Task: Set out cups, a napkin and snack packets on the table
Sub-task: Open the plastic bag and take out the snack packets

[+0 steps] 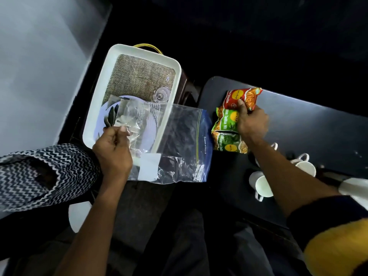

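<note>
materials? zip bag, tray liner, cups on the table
Zip bag: thin clear plastic film, glossy and creased, with a blue seal strip.
Tray liner: coarse open weave, tan, looks like burlap or jute.
Cups: smooth glossy white with loop handles, probably glazed ceramic; hard plastic can't be ruled out.

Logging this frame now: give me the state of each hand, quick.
Left hand: closed, grip pinching the clear zip bag over the white tray.
Right hand: closed on the snack packets, red and green, at the dark table.
</note>
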{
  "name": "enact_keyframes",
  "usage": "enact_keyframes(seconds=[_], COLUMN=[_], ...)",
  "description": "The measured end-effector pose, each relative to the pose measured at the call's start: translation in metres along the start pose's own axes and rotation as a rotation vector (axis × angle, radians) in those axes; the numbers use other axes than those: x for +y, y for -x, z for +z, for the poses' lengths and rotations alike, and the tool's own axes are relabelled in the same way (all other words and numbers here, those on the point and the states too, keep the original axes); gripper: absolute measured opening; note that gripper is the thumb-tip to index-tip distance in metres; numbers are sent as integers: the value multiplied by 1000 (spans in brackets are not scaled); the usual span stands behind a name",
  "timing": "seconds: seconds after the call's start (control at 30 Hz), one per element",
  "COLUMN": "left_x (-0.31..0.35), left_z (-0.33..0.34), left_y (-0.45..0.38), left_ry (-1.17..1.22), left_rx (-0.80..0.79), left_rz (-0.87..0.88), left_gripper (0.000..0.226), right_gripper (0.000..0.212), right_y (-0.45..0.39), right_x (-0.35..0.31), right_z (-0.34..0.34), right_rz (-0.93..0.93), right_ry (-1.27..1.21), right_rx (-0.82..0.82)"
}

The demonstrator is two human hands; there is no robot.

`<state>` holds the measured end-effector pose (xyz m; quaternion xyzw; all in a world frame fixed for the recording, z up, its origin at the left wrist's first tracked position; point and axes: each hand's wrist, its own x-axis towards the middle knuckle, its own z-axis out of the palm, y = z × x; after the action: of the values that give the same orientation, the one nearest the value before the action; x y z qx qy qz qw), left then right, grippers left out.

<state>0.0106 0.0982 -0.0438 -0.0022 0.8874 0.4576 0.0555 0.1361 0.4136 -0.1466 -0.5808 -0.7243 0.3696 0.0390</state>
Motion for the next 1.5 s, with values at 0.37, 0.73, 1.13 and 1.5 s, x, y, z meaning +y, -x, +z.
enact_keyframes(seconds=[0.37, 0.73, 1.13, 1.5], left_x=[5, 76, 160, 196], left_z=[9, -1, -27, 17], left_y=[9, 18, 22, 42], left_ry=[27, 117, 601, 384], left_rx=[-63, -308, -789, -861], left_rz=[-13, 55, 10, 82], left_gripper=[31, 24, 22, 17], right_gripper=[75, 79, 43, 57], right_y=[18, 58, 126, 109], right_x=[21, -18, -33, 3], right_z=[6, -17, -11, -139], right_rz=[53, -217, 94, -36], right_ry=[221, 219, -851, -345], right_rx=[-5, 105, -700, -748])
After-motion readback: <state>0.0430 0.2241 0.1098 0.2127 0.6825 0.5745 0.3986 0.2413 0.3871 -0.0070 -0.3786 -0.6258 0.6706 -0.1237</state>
